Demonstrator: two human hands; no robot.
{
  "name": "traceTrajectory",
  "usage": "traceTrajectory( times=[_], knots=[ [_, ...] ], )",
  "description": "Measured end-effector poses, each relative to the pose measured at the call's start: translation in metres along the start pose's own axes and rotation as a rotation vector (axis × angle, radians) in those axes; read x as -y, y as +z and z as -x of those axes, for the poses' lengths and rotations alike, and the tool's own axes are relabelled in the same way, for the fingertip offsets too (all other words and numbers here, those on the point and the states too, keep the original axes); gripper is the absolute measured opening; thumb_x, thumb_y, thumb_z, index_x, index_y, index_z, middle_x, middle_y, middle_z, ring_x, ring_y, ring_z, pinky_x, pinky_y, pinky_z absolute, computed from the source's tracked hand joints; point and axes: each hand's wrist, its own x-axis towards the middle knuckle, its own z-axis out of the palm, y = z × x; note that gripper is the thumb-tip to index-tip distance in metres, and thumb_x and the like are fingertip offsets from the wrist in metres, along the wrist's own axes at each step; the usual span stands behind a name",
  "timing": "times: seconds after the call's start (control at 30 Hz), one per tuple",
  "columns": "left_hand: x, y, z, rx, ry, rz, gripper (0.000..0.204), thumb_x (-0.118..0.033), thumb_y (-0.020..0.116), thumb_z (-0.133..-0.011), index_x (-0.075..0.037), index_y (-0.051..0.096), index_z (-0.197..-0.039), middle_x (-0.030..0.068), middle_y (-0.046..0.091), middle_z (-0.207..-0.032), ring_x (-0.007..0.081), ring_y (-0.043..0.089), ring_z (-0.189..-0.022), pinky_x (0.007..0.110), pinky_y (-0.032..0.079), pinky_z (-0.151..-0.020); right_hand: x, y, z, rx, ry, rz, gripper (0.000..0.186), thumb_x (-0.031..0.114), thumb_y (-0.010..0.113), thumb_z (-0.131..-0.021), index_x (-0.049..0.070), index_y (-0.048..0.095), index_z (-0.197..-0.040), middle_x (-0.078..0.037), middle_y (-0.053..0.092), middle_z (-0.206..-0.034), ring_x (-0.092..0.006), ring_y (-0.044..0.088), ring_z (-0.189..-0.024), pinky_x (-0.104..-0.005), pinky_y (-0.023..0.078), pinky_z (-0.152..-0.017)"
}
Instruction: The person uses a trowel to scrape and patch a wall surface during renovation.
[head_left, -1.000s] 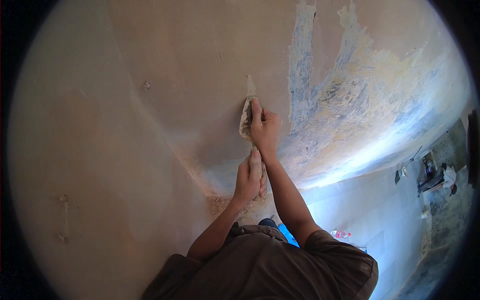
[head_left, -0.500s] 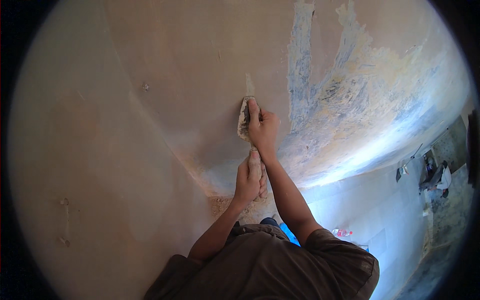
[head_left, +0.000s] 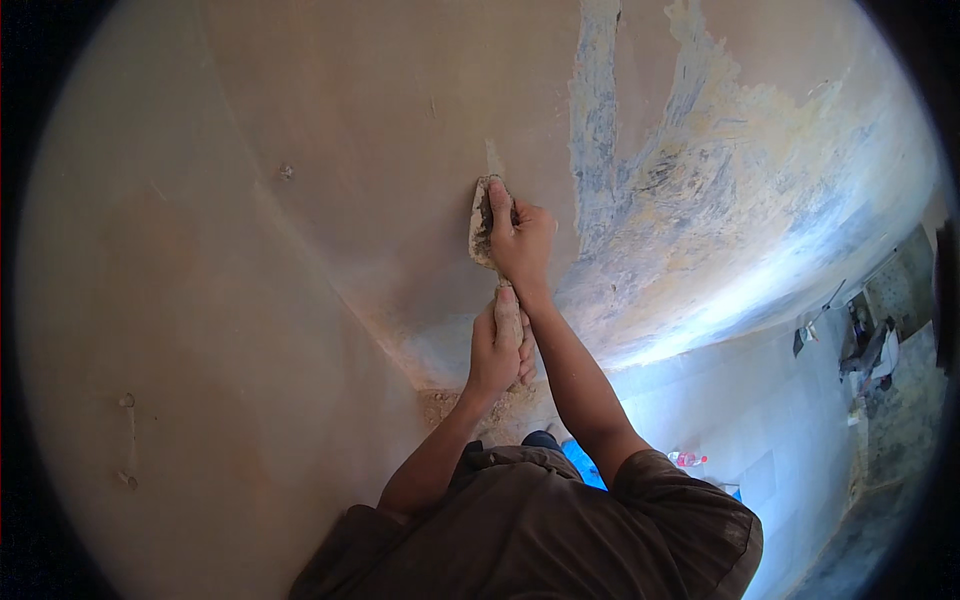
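Note:
A plaster-crusted trowel (head_left: pixel 479 240) lies against the plastered wall (head_left: pixel 380 140), just below a short pale streak. My right hand (head_left: pixel 522 245) is closed on its blade, with the thumb laid along it. My left hand (head_left: pixel 498 350) wraps round the handle (head_left: pixel 513 322), directly below the right one. To the right of the trowel, rough pale and grey patches (head_left: pixel 600 130) cover part of the wall.
An adjoining wall (head_left: pixel 160 330) at left has two small fixings. Loose rubble (head_left: pixel 445 405) lies below. A red-labelled bottle (head_left: pixel 688 459) and blue object (head_left: pixel 583 462) are at lower right. At far right is what looks like a person (head_left: pixel 880 355) in a pale top.
The trowel and both my hands have moved slightly upward and left along the wall, covering more of the pale streak. Both hands keep their hold.

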Motion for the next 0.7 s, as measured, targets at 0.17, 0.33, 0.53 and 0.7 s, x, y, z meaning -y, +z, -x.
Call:
traceTrajectory(
  times=[0.17, 0.33, 0.53, 0.7],
  knots=[
    [0.004, -0.004, 0.001, -0.019, -0.001, -0.049, 0.049, -0.053, 0.029, -0.099, -0.008, 0.039, -0.082, 0.0, 0.034, -0.048, 0.0099, 0.035, -0.032, 0.027, 0.031, -0.03, -0.016, 0.005, 0.003, -0.027, -0.052, 0.001, 0.053, 0.037, 0.058, -0.091, -0.005, 0.058, -0.058, -0.022, 0.046, -0.047, -0.0321, 0.045, -0.039, -0.0428, 0.035, -0.046],
    [-0.005, 0.001, -0.003, -0.008, 0.016, 0.003, 0.048, -0.051, 0.03, -0.1, -0.007, 0.04, -0.082, -0.0001, 0.034, -0.048, 0.0095, 0.034, -0.032, 0.027, 0.031, -0.03, -0.012, 0.006, -0.007, -0.011, -0.037, 0.037, 0.052, 0.038, 0.059, -0.092, -0.005, 0.06, -0.062, -0.014, 0.043, -0.043, -0.0127, 0.036, -0.041, -0.0364, 0.031, -0.042],
    [0.007, -0.01, 0.003, 0.002, 0.018, 0.005, 0.048, -0.05, 0.03, -0.1, -0.007, 0.04, -0.081, 0.0, 0.035, -0.047, 0.009, 0.035, -0.032, 0.026, 0.031, -0.03, -0.017, 0.007, 0.01, -0.043, -0.064, -0.02, 0.051, 0.037, 0.059, -0.092, -0.005, 0.06, -0.063, -0.016, 0.045, -0.045, -0.0145, 0.039, -0.041, -0.0373, 0.032, -0.043],
    [-0.012, -0.005, -0.012, 0.023, -0.017, 0.035, 0.049, -0.051, 0.031, -0.099, -0.007, 0.04, -0.081, 0.0001, 0.035, -0.047, 0.0086, 0.034, -0.032, 0.025, 0.031, -0.03, 0.004, 0.008, -0.017, -0.097, -0.146, -0.01, 0.05, 0.037, 0.059, -0.091, -0.006, 0.06, -0.064, -0.019, 0.046, -0.048, -0.0184, 0.042, -0.04, -0.0386, 0.033, -0.044]
  ],
)
